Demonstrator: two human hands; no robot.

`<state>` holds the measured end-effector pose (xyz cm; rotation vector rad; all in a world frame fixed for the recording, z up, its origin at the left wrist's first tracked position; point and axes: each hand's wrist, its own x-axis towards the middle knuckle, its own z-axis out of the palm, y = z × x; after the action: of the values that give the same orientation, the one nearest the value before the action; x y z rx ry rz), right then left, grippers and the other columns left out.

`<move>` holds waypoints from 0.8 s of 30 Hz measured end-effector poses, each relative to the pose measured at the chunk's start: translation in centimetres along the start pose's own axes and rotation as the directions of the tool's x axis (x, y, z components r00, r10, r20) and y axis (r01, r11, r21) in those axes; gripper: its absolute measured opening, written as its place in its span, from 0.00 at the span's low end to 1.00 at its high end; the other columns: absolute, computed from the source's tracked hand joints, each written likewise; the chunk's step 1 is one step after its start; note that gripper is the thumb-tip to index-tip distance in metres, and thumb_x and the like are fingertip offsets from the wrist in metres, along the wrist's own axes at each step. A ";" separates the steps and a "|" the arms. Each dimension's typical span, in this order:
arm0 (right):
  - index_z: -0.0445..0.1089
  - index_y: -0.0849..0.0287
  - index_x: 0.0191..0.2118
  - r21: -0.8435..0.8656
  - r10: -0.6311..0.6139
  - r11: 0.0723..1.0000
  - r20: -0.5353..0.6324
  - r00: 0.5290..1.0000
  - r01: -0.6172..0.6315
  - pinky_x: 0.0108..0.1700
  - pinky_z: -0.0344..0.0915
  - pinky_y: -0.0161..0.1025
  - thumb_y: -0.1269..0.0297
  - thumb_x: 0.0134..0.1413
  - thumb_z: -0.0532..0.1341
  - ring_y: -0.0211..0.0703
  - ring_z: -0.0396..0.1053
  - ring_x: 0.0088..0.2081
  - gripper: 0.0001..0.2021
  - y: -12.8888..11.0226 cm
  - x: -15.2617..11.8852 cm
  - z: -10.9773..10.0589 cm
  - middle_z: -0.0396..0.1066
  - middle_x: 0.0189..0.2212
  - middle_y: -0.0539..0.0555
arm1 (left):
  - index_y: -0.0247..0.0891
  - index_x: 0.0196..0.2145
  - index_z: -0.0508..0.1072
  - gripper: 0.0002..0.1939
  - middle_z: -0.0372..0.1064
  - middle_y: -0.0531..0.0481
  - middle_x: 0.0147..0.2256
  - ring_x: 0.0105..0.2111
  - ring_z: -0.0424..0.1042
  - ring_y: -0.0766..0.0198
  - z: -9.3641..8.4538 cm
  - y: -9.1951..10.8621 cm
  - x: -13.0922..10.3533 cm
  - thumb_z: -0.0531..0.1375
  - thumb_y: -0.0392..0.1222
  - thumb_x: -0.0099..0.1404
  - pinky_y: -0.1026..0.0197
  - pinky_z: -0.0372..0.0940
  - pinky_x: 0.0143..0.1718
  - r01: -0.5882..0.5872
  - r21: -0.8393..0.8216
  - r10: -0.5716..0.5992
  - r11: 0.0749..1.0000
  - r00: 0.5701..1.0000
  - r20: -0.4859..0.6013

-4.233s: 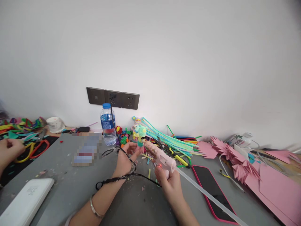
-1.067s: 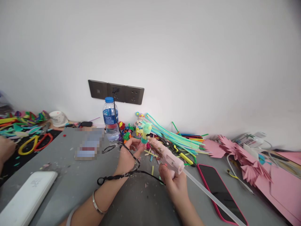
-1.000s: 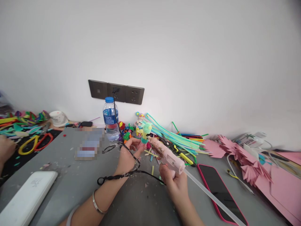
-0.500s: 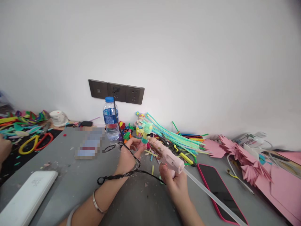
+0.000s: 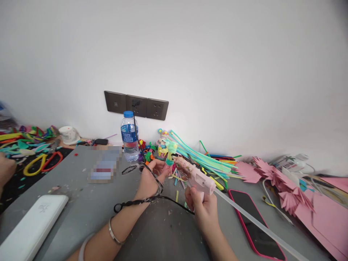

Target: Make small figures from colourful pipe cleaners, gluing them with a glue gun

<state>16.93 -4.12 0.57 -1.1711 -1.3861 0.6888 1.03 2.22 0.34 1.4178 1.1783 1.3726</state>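
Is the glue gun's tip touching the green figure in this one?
Cannot tell: in the head view, the glue gun's tip lies right by the figure, too small to show contact or gap.

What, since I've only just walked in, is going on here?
A person holds a green-and-yellow figure in the left grip and a pink glue gun in the right grip, its front end close to the figure; whether they touch is unclear. A translucent stick runs from the gun's rear, crossing a pink-cased phone in view. Another person's hand shows at the left edge.
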 end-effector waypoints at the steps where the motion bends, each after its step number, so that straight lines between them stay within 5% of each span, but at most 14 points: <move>1: 0.59 0.57 0.20 0.034 0.043 0.998 0.024 0.999 -0.044 0.16 0.47 0.32 0.44 0.58 0.54 0.33 0.49 0.14 0.24 -0.1 0.1 0.0 0.51 0.12 0.44 | 0.36 0.32 0.72 0.14 0.72 0.49 0.26 0.26 0.69 0.63 0.1 0.0 0.0 0.66 0.49 0.55 0.64 0.61 0.27 0.009 -0.017 -0.009 1.000 1.000 0.011; 5: 0.52 0.55 0.17 0.141 0.151 0.977 0.074 0.986 -0.161 0.16 0.44 0.32 0.41 0.57 0.53 0.31 0.46 0.14 0.27 -0.5 0.5 -0.1 0.47 0.13 0.44 | 0.36 0.32 0.72 0.16 0.73 0.49 0.26 0.25 0.70 0.64 0.4 0.2 -0.2 0.65 0.52 0.55 0.64 0.61 0.25 0.039 -0.094 -0.036 0.995 0.999 0.035; 12: 0.51 0.55 0.16 0.172 0.168 0.968 0.100 0.981 -0.183 0.16 0.43 0.32 0.40 0.56 0.53 0.31 0.45 0.14 0.28 -0.7 0.8 0.0 0.46 0.13 0.43 | 0.37 0.29 0.70 0.17 0.72 0.50 0.23 0.19 0.65 0.66 0.2 1.7 -0.2 0.65 0.54 0.54 0.64 0.60 0.22 0.055 -0.077 -0.046 0.996 0.994 0.103; 24: 0.52 0.56 0.16 0.163 0.133 0.976 0.089 0.987 -0.146 0.17 0.42 0.32 0.44 0.60 0.52 0.31 0.47 0.15 0.27 0.1 0.7 -0.6 0.48 0.13 0.44 | 0.37 0.30 0.72 0.17 0.73 0.49 0.24 0.20 0.66 0.65 0.0 1.3 -0.2 0.65 0.54 0.54 0.63 0.61 0.22 0.068 -0.062 -0.060 0.996 0.990 0.129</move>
<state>17.59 -3.59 0.87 -1.1236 -1.2905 0.9428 1.17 1.78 1.51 1.3873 1.0773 1.2474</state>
